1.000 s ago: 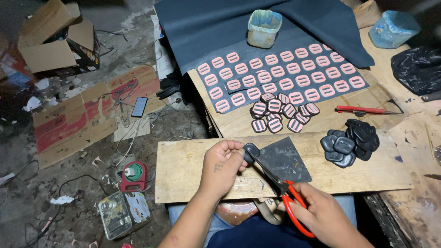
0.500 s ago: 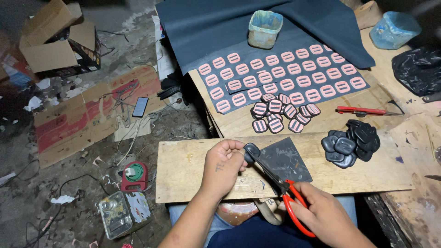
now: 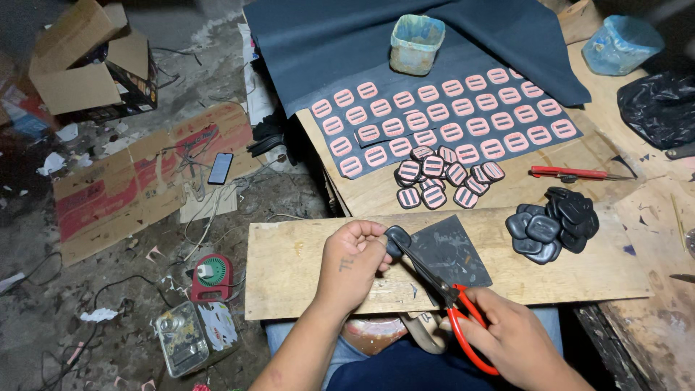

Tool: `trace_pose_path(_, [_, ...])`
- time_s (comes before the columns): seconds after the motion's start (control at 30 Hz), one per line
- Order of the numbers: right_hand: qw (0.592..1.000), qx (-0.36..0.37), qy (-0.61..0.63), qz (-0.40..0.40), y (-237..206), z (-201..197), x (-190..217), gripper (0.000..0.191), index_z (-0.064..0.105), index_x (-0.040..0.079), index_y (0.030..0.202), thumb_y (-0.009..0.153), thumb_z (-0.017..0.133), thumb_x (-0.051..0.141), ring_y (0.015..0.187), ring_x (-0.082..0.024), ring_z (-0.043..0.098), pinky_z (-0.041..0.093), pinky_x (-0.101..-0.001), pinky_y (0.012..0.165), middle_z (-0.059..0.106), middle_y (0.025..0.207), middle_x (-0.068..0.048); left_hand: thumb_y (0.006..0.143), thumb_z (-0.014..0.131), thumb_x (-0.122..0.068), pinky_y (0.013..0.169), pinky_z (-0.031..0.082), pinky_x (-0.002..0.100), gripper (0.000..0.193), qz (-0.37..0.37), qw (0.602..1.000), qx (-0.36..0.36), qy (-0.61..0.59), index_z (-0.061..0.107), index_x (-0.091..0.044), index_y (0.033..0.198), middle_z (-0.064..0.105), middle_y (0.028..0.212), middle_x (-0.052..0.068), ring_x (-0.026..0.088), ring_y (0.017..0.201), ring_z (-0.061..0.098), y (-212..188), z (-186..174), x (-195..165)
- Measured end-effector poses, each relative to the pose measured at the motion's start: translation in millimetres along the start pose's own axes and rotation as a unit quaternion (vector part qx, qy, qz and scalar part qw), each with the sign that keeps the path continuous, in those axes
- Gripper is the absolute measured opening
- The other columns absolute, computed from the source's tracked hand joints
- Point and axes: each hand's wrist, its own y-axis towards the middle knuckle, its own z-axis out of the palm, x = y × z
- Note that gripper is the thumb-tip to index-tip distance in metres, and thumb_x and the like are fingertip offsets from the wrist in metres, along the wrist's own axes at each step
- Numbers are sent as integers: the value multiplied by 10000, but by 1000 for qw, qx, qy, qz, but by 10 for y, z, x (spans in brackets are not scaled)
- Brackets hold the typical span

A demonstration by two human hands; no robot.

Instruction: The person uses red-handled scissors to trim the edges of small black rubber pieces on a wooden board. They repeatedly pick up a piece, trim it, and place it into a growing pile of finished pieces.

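Dirty concrete floor on the left w/ flattened cardboard (image 3: 137, 181), an open cardboard box (image 3: 87, 69) far left, a phone (image 3: 220, 168) among loose cables, and a small red device (image 3: 211, 278) nearer. Wooden board (image 3: 304, 261) lies across the near side as work surface; behind it a plywood table (image 3: 521, 192) w/ dark blue fabric (image 3: 333, 40) spread over the far part. On the fabric: a worn plastic tub (image 3: 416, 43) and rows of pink-faced oval patches (image 3: 449, 116). Loose pile of same patches (image 3: 441, 177) just in front. Heap of black oval pieces (image 3: 554, 224) on board's right end; red utility knife (image 3: 568, 172) behind it. Blue bag (image 3: 622, 43) and black bag (image 3: 662, 105) far right.

Left hand (image 3: 351, 264) has fingers curled, pinching a small black oval piece (image 3: 397, 239) at board's middle, still joined to a dark sheet scrap (image 3: 452, 250) lying flat. Right hand (image 3: 517, 340) grips red-handled scissors (image 3: 441, 289), fingers through the loops, blades partly open at the piece's edge. Nothing blocks the cut area.
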Motion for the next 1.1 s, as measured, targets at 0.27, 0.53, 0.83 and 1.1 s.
trace_pose_path(0.27, [992, 70, -69, 73, -20, -53, -107, 435, 646, 145, 1188, 820, 777, 336, 683, -207, 703, 562, -328, 670, 705, 815, -62, 902, 594, -20, 646, 562, 238, 233, 14, 1000, -12, 3, 634, 7, 1130, 701, 888, 66, 106, 697, 667, -9, 21, -40])
trace_pose_path(0.53, [897, 246, 358, 82, 7, 48, -305, 346, 580, 50, 1179, 940, 650, 290, 609, -135, 551, 492, -280, 545, 561, 755, -22, 937, 554, -1, 675, 590, 262, 137, -31, 996, 30, -81, 618, 13, 1057, 693, 899, 94, 150, 749, 708, 11, 50, -70])
trace_pose_path(0.83, [873, 247, 413, 75, 23, 53, -313, 403, 583, 26, 1182, 945, 601, 351, 613, -138, 560, 480, -273, 538, 574, 761, -42, 987, 551, -148, 662, 582, 276, 147, -78, 988, 30, -127, 625, -26, 952, 712, 860, 90, 153, 734, 685, -12, 58, -119])
trace_pose_path(1.1, [856, 287, 429, 35, 20, -43, -288, 595, 585, -4, 1198, 944, 513, 530, 579, -152, 573, 457, -261, 525, 604, 753, -86, 1016, 555, -134, 705, 502, 256, 184, 24, 996, 54, -61, 668, -12, 938, 697, 830, 59, 102, 726, 607, -26, 44, -38])
